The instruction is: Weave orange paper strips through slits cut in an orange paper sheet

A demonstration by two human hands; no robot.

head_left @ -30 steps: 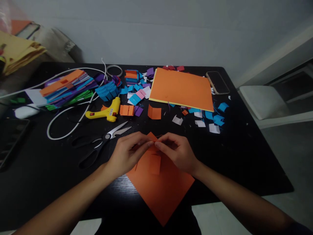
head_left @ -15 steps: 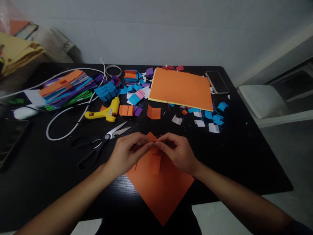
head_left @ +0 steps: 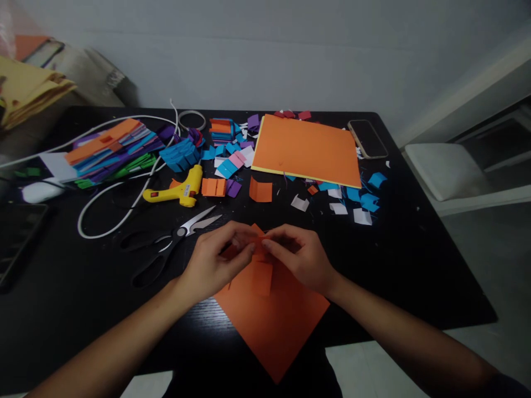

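A small orange paper piece is held between my two hands, above the top part of a larger orange sheet. My right hand pinches its right side between thumb and index finger. At its left edge is my left hand, thumb in front and fingers curled behind, lightly closed on it. The orange sheet lies turned like a diamond near the table's front edge. On it rests another small orange piece, just below my fingers.
Black-handled scissors lie open-bladed at left, below a yellow glue gun and a looping white cable. Farther back are paper strip bundles, a stacked orange sheet, scattered paper scraps and a phone.
My left thumb has drawn back a little to the left from my right thumb. More of the small orange piece's face shows between my hands.
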